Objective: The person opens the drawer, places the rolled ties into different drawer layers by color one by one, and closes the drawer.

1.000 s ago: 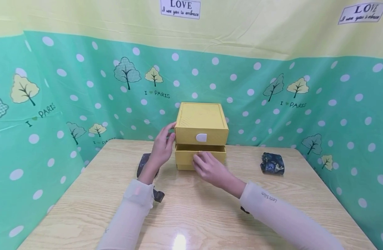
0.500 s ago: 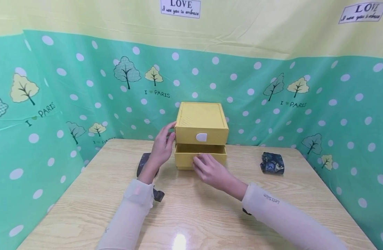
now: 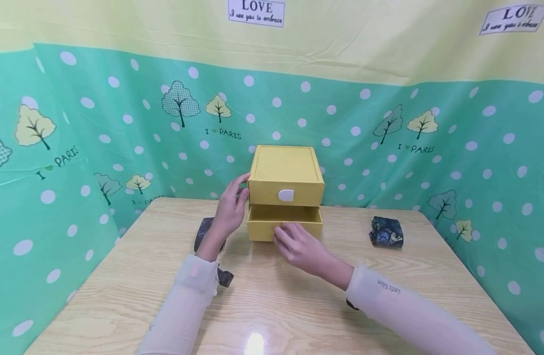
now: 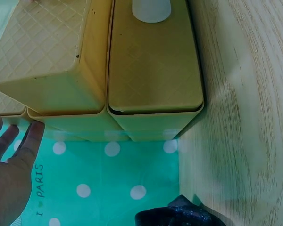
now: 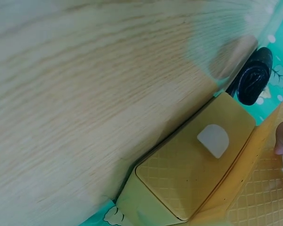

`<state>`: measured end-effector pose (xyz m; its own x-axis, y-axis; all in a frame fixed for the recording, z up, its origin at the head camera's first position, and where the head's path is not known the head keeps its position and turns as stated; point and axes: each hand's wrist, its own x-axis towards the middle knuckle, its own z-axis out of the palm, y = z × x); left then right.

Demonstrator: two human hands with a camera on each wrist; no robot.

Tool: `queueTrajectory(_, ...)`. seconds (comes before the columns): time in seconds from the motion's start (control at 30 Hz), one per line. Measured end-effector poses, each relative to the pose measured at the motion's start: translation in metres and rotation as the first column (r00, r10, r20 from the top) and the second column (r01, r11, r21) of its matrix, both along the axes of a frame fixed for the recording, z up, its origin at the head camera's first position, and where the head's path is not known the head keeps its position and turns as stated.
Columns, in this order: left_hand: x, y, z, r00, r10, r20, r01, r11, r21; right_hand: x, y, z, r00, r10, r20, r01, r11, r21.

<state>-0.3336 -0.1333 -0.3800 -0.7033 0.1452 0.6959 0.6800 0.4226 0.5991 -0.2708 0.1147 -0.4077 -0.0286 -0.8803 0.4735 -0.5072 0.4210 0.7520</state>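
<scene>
Yellow plastic, quilted with a fine diamond pattern, made up the small two-drawer box (image 3: 286, 190) that stood at the far middle of the pale wooden table (image 3: 272, 305), close against the green polka-dot backdrop (image 3: 99, 128). Its upper drawer (image 3: 286, 192) was closed, showing a white tab handle (image 3: 286, 195); its lower drawer (image 3: 284, 223) was pulled partway out toward the person, so that its hollow inside showed. The right hand (image 3: 300, 245) lay against the front of that lower drawer, its fingers bent over the spot where the handle would be, though whether they actually pinched the handle I could not tell, since the hand hid it. The left hand (image 3: 229, 209) rested on the left side of the box at the height of the upper drawer, fingers straight and relaxed, the fingertips touching the yellow wall and gripping nothing. Both arms wore pale, thin sleeves. A dark patterned cloth bundle (image 3: 387, 232) sat on the table well apart to the right of the box, and another dark bundle (image 3: 203, 231) lay just beside the box on the left, partly hidden behind the left wrist.
</scene>
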Motion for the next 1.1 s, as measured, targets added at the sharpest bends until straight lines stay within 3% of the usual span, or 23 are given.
queueTrajectory(1.1,0.0002,-0.0002,-0.0012,1.000,0.010,-0.022,-0.011,1.000,-0.006,0.0074,0.0010,-0.0040,0.998,0.057,-0.022,-0.058,0.998,-0.020)
